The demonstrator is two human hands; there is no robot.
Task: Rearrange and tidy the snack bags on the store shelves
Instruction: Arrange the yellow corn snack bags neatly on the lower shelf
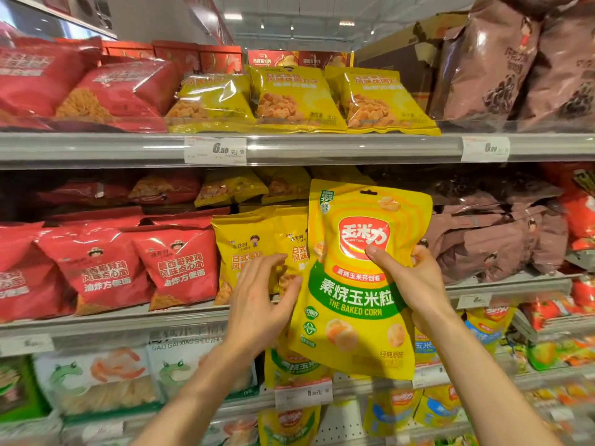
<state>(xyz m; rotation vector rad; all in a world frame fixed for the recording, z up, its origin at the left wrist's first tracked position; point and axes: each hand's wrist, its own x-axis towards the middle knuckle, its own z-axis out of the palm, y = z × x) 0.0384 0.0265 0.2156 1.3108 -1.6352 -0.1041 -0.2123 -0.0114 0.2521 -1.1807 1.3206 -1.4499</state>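
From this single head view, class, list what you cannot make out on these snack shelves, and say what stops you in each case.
- Yellow snack bags on the middle shelf: lower print hidden by the left hand and the baked corn bag.
- Right hand: fingers hidden behind the baked corn bag.
- Right price tag: digits blurred.
- Bottom shelf bags: blurred, cut off by the lower edge.

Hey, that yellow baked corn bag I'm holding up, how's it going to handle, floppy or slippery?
The baked corn bag probably stays fairly flat: it holds its shape with only the right hand gripping one edge. Its glossy film looks slippery. Puffed kernels pictured suggest it is light for its size.
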